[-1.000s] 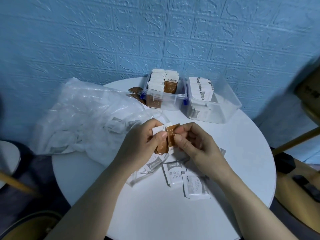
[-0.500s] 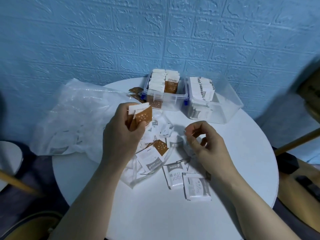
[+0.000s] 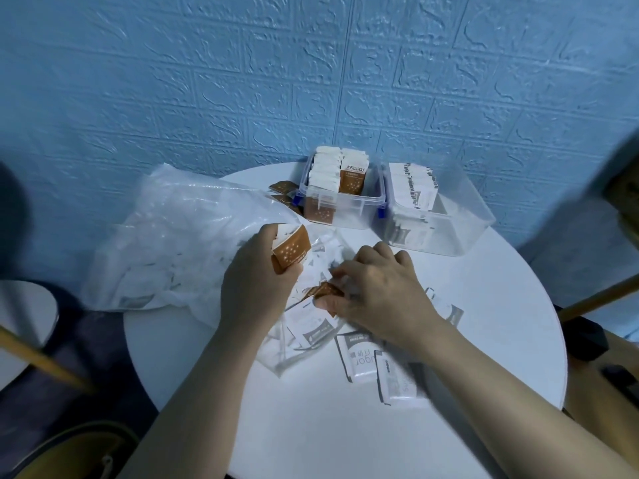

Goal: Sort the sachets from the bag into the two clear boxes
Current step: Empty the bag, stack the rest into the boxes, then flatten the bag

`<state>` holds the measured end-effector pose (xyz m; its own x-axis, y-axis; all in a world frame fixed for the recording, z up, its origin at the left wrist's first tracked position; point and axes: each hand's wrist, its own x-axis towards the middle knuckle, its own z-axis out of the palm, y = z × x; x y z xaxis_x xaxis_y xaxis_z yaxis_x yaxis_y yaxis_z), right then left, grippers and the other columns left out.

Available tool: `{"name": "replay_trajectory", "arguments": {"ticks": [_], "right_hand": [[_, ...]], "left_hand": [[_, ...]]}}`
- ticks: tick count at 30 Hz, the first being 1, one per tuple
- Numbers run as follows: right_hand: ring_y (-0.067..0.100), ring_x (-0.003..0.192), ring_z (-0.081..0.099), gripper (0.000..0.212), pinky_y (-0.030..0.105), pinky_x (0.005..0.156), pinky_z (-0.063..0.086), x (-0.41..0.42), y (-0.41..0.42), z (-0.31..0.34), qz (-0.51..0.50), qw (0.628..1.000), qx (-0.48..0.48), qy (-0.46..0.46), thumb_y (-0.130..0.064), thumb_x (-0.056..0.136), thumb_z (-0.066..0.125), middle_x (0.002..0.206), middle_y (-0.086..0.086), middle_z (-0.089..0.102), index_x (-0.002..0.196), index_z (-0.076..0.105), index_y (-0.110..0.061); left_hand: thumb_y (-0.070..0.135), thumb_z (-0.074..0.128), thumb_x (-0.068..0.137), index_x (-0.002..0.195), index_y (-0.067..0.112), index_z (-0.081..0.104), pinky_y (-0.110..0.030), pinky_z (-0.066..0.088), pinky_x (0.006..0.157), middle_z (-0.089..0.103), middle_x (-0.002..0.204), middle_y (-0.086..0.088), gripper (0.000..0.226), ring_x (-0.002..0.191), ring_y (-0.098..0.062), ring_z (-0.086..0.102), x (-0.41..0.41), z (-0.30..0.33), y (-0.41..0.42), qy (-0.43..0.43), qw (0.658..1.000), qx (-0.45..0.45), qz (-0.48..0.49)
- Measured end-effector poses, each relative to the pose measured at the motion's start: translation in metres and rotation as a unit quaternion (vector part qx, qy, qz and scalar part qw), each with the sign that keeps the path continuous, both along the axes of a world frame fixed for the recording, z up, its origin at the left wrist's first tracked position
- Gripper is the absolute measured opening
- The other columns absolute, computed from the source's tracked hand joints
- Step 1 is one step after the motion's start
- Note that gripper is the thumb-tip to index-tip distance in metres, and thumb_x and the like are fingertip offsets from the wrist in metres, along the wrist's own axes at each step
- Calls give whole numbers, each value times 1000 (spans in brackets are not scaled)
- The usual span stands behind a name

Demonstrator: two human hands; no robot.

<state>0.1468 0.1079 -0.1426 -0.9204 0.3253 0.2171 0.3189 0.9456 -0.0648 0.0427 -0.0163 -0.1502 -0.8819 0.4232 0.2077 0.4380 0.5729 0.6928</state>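
Gripping a small stack of brown sachets (image 3: 289,249) in my left hand (image 3: 256,281), I hold it just above the mouth of the clear plastic bag (image 3: 179,243), which sprawls over the left side of the round white table (image 3: 484,340). My right hand (image 3: 377,299) is lowered onto the loose pile spilling from the bag, thumb and fingers pinched on another brown sachet (image 3: 325,292), with white sugar sachets (image 3: 359,361) lying near my wrist. At the far edge by the blue wall stand the two clear boxes, the left box (image 3: 345,209) packed with brown sachets upright, the right box (image 3: 446,223) holding white ones.
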Motion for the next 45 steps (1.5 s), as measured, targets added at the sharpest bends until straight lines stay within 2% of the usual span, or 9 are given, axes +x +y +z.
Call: {"name": "replay_trajectory", "arguments": {"ticks": [6, 13, 18, 23, 28, 33, 38, 42, 45], "right_hand": [[23, 101, 49, 19, 31, 77, 28, -4, -8, -11, 50, 995, -46, 78, -38, 89, 64, 97, -2, 60, 103, 70, -26], [19, 112, 43, 66, 32, 90, 30, -5, -10, -11, -25, 1000, -13, -13, -73, 76, 54, 115, -4, 58, 126, 56, -30], [16, 95, 45, 45, 30, 86, 37, -2, -9, 2, -38, 981, -193, 5, -56, 72, 75, 79, -14, 47, 99, 61, -23], [14, 93, 43, 31, 30, 80, 35, 2, -2, -4, -32, 974, -225, 11, -49, 77, 73, 85, -11, 48, 74, 48, -31], [23, 65, 59, 17, 34, 63, 47, 18, 11, 12, -55, 874, -453, 167, -19, 79, 78, 72, -2, 69, 75, 62, -19], [20, 63, 48, 17, 23, 58, 38, 35, 17, 14, -49, 845, -458, 271, -9, 75, 79, 72, 12, 58, 69, 65, -16], [23, 70, 62, 12, 29, 67, 50, 35, 11, 7, -39, 806, -518, 284, -1, 85, 68, 76, 4, 69, 83, 61, -9], [22, 75, 61, 12, 40, 75, 50, 33, 10, -4, -47, 851, -464, 242, -14, 85, 71, 77, -1, 68, 80, 62, -20], [15, 84, 52, 11, 35, 70, 43, 33, 11, -11, -77, 948, -223, 216, -33, 83, 73, 80, -11, 59, 82, 65, -27]], "left_hand": [[25, 72, 83, 128, 26, 51, -39, 48, 93, 65, 121, -1, 50, 106, -20, 60, -1, 2, -3, -44, 994, 96, 7], [23, 72, 83, 125, 28, 55, -44, 50, 90, 68, 113, 2, 45, 102, -20, 63, -2, 0, -4, -51, 992, 117, -10], [26, 70, 85, 126, 28, 53, -44, 50, 90, 67, 114, 4, 44, 103, -20, 62, -3, -3, -2, -46, 993, 111, -15], [28, 70, 85, 126, 28, 53, -44, 50, 90, 67, 114, 3, 44, 102, -20, 62, -5, -5, -1, -47, 991, 124, -10], [22, 73, 82, 117, 30, 54, -42, 52, 87, 70, 105, 5, 40, 93, -17, 65, -3, -3, -3, -55, 980, 190, -17], [23, 75, 81, 117, 38, 51, -33, 55, 86, 67, 111, 11, 46, 97, -7, 66, 3, 0, -1, -90, 970, 215, -71], [17, 78, 78, 108, 47, 52, -27, 57, 81, 70, 101, 18, 49, 90, 0, 68, 8, -3, 1, -108, 961, 200, -158], [17, 80, 75, 107, 50, 50, -19, 57, 73, 64, 96, 27, 54, 87, 6, 67, 11, -5, 3, -120, 952, 194, -202], [19, 80, 75, 112, 53, 47, -25, 58, 76, 64, 111, 18, 60, 95, -2, 67, 12, -6, 5, -110, 956, 171, -212]]}}
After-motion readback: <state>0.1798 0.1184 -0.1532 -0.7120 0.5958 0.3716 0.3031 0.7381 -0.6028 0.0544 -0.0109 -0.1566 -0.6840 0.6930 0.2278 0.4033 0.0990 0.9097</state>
